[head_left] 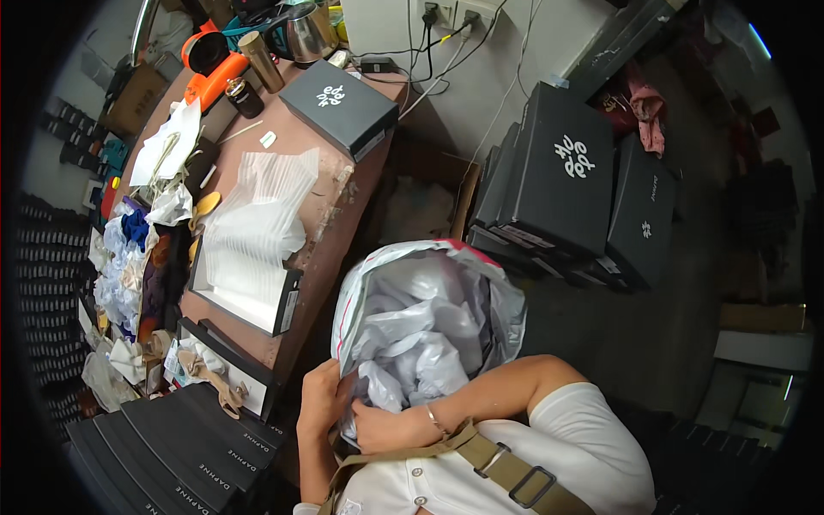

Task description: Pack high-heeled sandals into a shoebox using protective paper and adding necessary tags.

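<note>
A large white plastic bag [345,313] with a red stripe gapes open against my body. It is filled with crumpled white plastic wrapping [421,339]. My left hand [324,396] is closed on the bag's near left rim. Across the bag's near side reaches my right arm, with a bracelet at the wrist. My right hand [384,429] lies low beside the left one, its fingers curled at the wrapping; what they hold is hidden.
On the worn table [330,219] are an open shoebox [283,305] with white foam sheeting [257,215], a closed dark shoebox [339,103], a bottle [245,99] and a kettle [309,34]. Stacked shoeboxes [562,172] stand right; more boxes [180,446] lie lower left. Cables hang behind.
</note>
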Tool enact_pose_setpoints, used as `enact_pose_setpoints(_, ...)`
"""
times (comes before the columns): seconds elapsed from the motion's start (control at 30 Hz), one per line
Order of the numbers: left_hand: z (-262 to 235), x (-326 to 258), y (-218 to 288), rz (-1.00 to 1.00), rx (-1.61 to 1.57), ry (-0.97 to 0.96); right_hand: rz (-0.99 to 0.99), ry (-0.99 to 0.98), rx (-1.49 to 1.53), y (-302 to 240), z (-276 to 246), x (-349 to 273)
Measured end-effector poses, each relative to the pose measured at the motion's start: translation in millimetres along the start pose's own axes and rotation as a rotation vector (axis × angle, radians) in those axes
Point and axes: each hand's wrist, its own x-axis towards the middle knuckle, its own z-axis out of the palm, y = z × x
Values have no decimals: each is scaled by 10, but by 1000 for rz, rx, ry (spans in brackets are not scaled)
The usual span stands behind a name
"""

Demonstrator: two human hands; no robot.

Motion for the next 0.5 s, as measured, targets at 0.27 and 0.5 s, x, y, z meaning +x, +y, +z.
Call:
enact_pose_setpoints(0.27, 803, -942, -1284, -245, 377, -23, -112, 106, 106, -148, 1697, 370)
enact_pose_setpoints(0.5, 1143, -1010, -1878, -400, 392, 56, 27, -125, 93, 45, 1870, 384)
